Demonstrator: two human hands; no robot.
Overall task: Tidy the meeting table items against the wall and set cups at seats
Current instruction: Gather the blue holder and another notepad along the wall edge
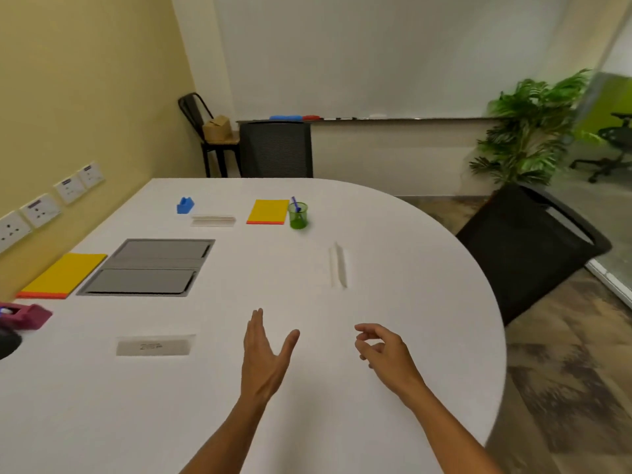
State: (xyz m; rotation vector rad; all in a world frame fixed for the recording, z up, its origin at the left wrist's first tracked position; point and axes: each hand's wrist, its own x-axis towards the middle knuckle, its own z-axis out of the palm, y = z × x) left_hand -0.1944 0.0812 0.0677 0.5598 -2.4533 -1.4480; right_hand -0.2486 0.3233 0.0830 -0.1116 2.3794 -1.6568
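Both hands are over the white table [307, 388] and neither holds anything. The left hand [265, 357] is flat and spread, fingers straight, thumb stuck out wide. The right hand [384, 348] is loosely curled, fingertips bent in, gripping nothing. Can't tell if either actually touches the tabletop. The green cup [298, 216] with a blue pen in it stands at the far side, just beside a yellow notepad [268, 211]. Another yellow notepad [65, 274] lies by the wall on the left.

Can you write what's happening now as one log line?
left hand: open, above table | right hand: loosely curled, holding nothing | green cup: holds blue pen, beside yellow pad
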